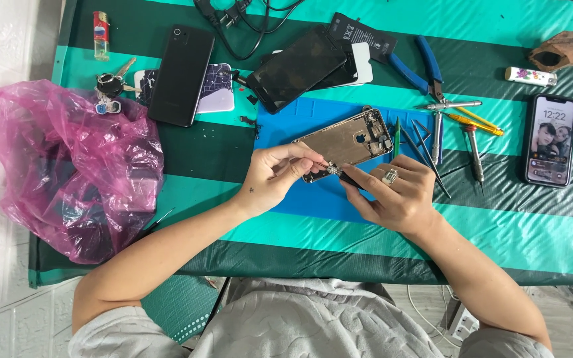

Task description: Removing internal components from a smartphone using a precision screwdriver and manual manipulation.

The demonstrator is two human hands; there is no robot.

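Observation:
An opened phone housing (347, 141), metal inside facing up, lies on a blue work mat (313, 199). My left hand (274, 176) pinches a small part at the housing's near end. My right hand (392, 193), with a ring on one finger, holds a thin dark tool (351, 178) whose tip meets that same small part. Both hands rest over the mat's middle, close together.
Pink plastic bag (74, 166) at left. Black phone (182, 75), detached screen (296, 66), battery, keys (111, 86) and a lighter (101, 34) at the back. Blue pliers (419, 63), screwdrivers (472, 142), tweezers at right, then a lit phone (550, 139). Striped green tablecloth (538, 225).

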